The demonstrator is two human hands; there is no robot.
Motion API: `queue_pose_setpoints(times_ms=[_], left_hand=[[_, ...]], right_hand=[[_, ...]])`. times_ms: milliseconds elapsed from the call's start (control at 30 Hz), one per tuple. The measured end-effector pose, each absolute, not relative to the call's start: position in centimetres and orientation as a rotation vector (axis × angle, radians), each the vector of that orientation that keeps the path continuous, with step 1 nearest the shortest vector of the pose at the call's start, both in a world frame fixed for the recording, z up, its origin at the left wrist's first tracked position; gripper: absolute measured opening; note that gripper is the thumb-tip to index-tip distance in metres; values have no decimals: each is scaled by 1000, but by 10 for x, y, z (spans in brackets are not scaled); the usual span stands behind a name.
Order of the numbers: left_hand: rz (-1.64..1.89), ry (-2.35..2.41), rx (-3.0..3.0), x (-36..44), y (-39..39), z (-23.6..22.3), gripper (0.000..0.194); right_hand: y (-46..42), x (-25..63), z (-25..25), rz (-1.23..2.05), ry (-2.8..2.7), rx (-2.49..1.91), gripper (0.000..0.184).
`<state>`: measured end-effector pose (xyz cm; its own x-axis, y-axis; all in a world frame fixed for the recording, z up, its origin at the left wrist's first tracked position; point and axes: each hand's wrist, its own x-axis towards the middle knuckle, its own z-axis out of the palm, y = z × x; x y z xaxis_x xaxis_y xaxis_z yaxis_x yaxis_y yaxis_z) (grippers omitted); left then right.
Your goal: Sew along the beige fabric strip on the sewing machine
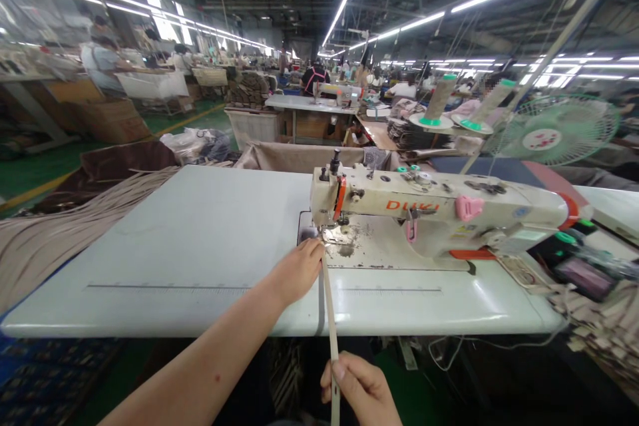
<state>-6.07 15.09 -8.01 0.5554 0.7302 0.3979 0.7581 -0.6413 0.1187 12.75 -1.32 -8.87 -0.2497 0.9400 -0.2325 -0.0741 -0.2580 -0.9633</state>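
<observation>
A narrow beige fabric strip (329,306) runs from the needle area of the sewing machine (379,196) down over the table's front edge. Close to the presser foot, my left hand (298,269) has its fingers closed on the strip's upper end. Below the edge, my right hand (360,386) pinches the same strip between thumb and fingers, and the strip hangs on past it. The span between both hands looks straight. My left fingers partly hide where the strip meets the metal needle plate (344,236).
The pale sewing table (200,233) carries a printed ruler line. Many beige strips (90,219) drape at its left, and bundled pieces (609,326) lie at the right. Thread cones (439,103) and a green fan (554,130) stand behind the machine. Other people work farther back.
</observation>
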Motion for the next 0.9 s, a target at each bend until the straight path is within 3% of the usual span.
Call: queue_pose_setpoints(times_ms=[267, 667, 900], left_hand=[[-588, -1301, -2718, -63, 151, -85, 13], [-482, -1247, -2699, -63, 149, -84, 15], [-556, -1289, -2722, -63, 148, -82, 14]], right_hand=[[-11, 130, -94, 1597, -1240, -1103, 46], [-2, 127, -113, 1287, -1401, -1088, 40], [-3, 121, -98, 1535, -1149, -1167, 43]])
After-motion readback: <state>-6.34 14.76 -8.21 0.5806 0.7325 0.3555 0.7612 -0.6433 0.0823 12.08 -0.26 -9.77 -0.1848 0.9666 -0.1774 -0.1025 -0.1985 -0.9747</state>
